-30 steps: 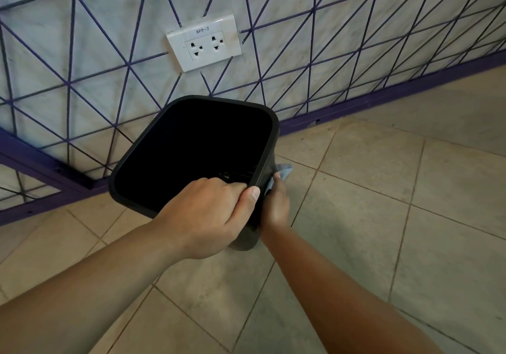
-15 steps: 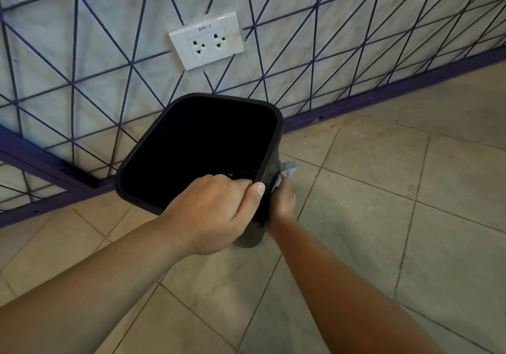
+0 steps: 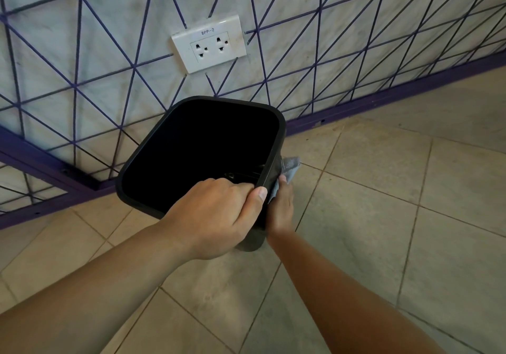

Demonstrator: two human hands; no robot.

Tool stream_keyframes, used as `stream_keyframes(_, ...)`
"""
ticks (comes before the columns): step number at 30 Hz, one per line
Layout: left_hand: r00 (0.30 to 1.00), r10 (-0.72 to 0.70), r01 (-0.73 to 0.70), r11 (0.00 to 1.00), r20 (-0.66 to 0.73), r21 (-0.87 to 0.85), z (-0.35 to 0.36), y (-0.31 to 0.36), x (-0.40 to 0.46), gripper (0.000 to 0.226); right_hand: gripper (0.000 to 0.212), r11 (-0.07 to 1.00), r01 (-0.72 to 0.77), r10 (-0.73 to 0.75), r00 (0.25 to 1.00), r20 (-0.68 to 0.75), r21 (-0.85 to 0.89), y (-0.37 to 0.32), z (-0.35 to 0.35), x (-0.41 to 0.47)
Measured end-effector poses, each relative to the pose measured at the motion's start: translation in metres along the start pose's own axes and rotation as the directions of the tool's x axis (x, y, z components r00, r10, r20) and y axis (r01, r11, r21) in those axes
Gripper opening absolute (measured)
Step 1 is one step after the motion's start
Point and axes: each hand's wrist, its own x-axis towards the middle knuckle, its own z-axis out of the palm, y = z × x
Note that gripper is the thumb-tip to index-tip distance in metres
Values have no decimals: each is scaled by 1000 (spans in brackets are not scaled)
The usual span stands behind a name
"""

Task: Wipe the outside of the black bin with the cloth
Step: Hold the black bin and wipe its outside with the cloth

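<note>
The black bin point(image 3: 153, 148) is tilted above the tiled floor with its open mouth facing me. My left hand point(image 3: 216, 216) grips its near rim, fingers inside and thumb along the right corner. Against the bin's right outer wall, my right hand point(image 3: 279, 208) holds a grey-blue cloth point(image 3: 290, 168). Most of the cloth is hidden behind the bin and the hand; only its upper edge shows. The bin's lower outside wall is hidden too.
A marble wall with purple line pattern and a white double socket point(image 3: 209, 44) stands right behind the bin. A purple skirting point(image 3: 383, 104) runs along its base. Beige floor tiles point(image 3: 383, 203) spread to the right and near me.
My right hand and the cloth have slid up along the bin's right side, away from me. The left hand keeps its grip on the rim.
</note>
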Motion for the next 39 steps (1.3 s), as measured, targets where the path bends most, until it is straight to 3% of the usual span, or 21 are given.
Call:
stream_keyframes(3, 1000, -7, 7, 1000, -3, -9, 0, 0, 0, 48, 65, 994, -97, 97, 995, 8, 50, -3, -3, 12)
stream_keyframes(7, 1000, -20, 20, 1000, 11, -8, 1, -2, 0, 46, 87, 1000, 0, -1, 999, 54, 12, 3, -3, -3)
stream_keyframes(11, 1000, -15, 15, 1000, 5, 10, 0, -2, 0, 48, 64, 987, -120, 120, 993, 7, 105, 1, -5, 10)
stream_keyframes(16, 1000, -17, 17, 1000, 8, -15, 0, -2, 0, 47, 92, 998, -10, 7, 999, 47, 54, 3, 0, -12)
stream_keyframes(19, 1000, -19, 19, 1000, 7, 2, 0, -2, 0, 46, 66, 989, -100, 100, 995, 11, 109, 2, -2, -2)
stream_keyframes(24, 1000, -12, 12, 1000, 16, -9, 0, -4, 0, 46, 85, 999, -8, 7, 999, 34, 33, 2, 2, -10)
stream_keyframes(28, 1000, -6, 6, 1000, 18, -13, 0, -3, 1, 47, 64, 993, -100, 100, 995, 2, 63, 0, -2, 5)
stream_keyframes(32, 1000, 1, 0, 1000, 18, -20, 0, -3, 1, 45, 92, 1000, -12, 12, 999, 53, -7, 2, -2, -10)
stream_keyframes(36, 1000, -4, 4, 1000, 24, -18, -1, -3, 1, 47, 63, 992, -114, 115, 993, -6, 48, -6, -4, 6)
stream_keyframes(39, 1000, -1, 1, 1000, 23, -16, -1, -4, 0, 46, 88, 1000, 2, -1, 999, 34, -27, -8, 2, -12)
